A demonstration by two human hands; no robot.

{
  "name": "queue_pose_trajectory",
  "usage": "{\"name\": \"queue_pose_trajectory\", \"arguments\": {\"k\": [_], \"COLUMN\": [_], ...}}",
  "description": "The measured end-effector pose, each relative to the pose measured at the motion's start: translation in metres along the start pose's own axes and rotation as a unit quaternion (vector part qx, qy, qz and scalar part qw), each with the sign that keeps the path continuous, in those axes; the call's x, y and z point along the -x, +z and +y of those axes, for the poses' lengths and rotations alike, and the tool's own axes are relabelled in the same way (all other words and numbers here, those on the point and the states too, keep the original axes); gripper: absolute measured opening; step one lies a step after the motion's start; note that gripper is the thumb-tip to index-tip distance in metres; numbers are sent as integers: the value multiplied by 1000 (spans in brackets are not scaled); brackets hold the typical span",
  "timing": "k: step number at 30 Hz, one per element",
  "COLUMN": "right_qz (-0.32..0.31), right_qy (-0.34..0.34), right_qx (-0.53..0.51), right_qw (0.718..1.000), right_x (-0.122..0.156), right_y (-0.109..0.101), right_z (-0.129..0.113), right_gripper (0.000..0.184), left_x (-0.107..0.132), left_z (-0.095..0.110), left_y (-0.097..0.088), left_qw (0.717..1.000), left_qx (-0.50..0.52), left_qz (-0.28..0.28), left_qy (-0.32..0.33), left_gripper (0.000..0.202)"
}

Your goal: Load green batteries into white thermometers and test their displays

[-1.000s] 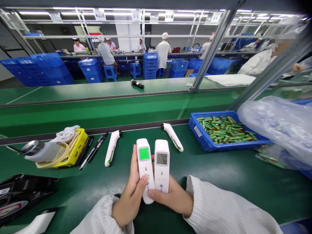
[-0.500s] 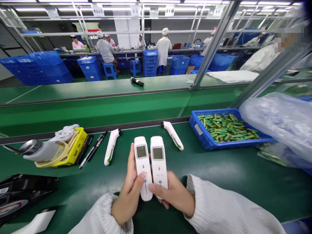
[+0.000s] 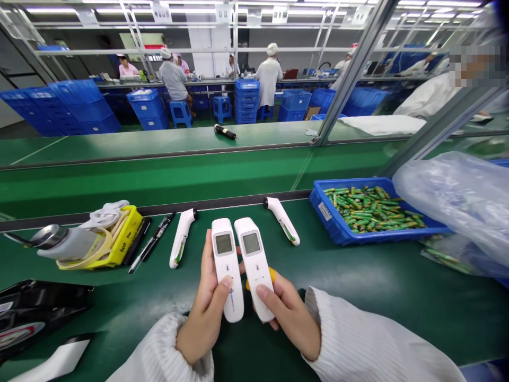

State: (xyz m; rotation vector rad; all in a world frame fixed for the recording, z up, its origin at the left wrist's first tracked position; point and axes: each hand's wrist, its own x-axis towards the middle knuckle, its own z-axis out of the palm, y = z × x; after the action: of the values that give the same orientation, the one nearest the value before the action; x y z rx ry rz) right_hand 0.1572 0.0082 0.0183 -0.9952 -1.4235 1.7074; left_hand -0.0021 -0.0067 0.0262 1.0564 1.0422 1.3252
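Note:
My left hand (image 3: 204,318) is closed around a white infrared thermometer (image 3: 234,306), its thumb resting on the front below the small grey screen. A second white infrared thermometer (image 3: 251,260) is in my right hand (image 3: 292,315), the thumb across its lower front and something orange-yellow showing at the fingers. Both thermometers stand side by side, screens toward me, tops nearly touching. Beyond them on the green bench lie two more thermometers, one at left (image 3: 183,237) and one at right (image 3: 281,220), with green batteries showing in their handles.
A blue bin (image 3: 338,228) of green batteries stands at right beside a clear plastic bag (image 3: 457,196). At left are pens (image 3: 153,241), a yellow basket (image 3: 125,244), a spray-type bottle (image 3: 69,244), a black device (image 3: 43,313) and another white thermometer (image 3: 59,363). Co-workers sit beyond the partition.
Both held thermometers have shifted slightly left. The right one has tilted, its top leaning left, and its lower end has moved apart from the left one. Orange-yellow now shows by the right fingers.

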Motion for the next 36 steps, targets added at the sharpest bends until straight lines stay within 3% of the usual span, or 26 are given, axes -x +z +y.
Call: {"name": "queue_pose_trajectory", "arguments": {"k": [9,13,16,21,24,27,28,29,30,33,36], "right_qz": [-2,-29,-63,-118,-93,-40,-15,12,33,80,127], "right_qy": [1,-40,-34,2,-4,-46,-60,-66,-64,-47,-8], "right_qx": [-76,-147,-204,-201,-109,135,250,382,439,533,598], "right_qw": [997,988,976,972,990,989,966,922,896,841,791], "right_x": [-4,-5,-6,-11,-28,-68,-86,-105,-125,-178,-214], "right_y": [3,0,0,2,-1,-13,-20,-27,-36,-64,-89], "right_z": [-3,-2,1,6,-4,-27,-36,-44,-51,-64,-66], "right_gripper": [41,34,32,41,46,41,38,35,31,23,20], "left_x": [-1,1,2,-2,-12,-24,-28,-32,-35,-40,-41], "left_z": [-2,3,6,0,-5,-3,-1,1,2,4,2], "left_y": [0,2,4,-2,-12,-27,-32,-38,-43,-54,-58], "left_qw": [1000,1000,999,993,952,859,828,806,794,797,809], "left_qx": [-19,-2,14,-111,-289,-473,-516,-546,-561,-556,-540], "left_qz": [14,2,-2,-26,-11,99,137,166,187,210,215], "left_qy": [-10,-26,-45,9,104,172,169,158,143,109,84], "left_gripper": [65,67,72,72,63,54,50,45,41,34,32]}}
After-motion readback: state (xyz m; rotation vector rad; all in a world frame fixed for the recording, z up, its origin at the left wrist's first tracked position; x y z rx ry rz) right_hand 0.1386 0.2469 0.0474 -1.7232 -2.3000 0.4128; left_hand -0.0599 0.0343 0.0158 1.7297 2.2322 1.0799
